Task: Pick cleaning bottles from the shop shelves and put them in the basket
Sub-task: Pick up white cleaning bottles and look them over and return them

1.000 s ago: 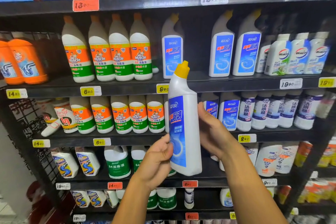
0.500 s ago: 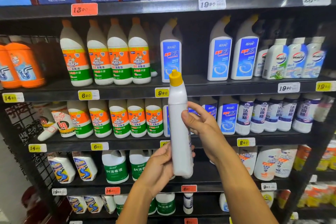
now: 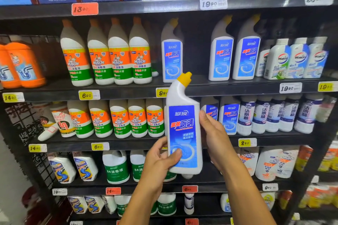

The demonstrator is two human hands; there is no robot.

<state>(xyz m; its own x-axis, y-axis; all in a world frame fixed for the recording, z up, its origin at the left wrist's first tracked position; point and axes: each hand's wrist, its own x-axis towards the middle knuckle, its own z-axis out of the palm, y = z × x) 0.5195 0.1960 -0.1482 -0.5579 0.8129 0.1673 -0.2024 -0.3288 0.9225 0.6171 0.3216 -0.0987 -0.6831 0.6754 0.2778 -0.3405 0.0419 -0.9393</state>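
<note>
I hold a white toilet-cleaner bottle [image 3: 183,129] with a blue label and a yellow angled cap upright in front of the shelves, label facing me. My left hand [image 3: 161,159] grips its lower left side, thumb across the label. On the bottle's right edge, my right hand [image 3: 214,137] holds it with fingers wrapped behind. Three more bottles of the same kind [image 3: 221,56] stand on the shelf above. No basket is in view.
Black shop shelves [image 3: 237,89] fill the view. Orange-and-green Mr Muscle bottles [image 3: 108,60] stand in rows at left, orange drain-cleaner bottles [image 3: 22,65] at far left, Walch bottles [image 3: 296,60] at right, green-label jugs [image 3: 117,168] lower down.
The bottle has been turned in my hands from its narrow side to its front label, and the yellow cap now points up and right. Both hands kept their hold.
</note>
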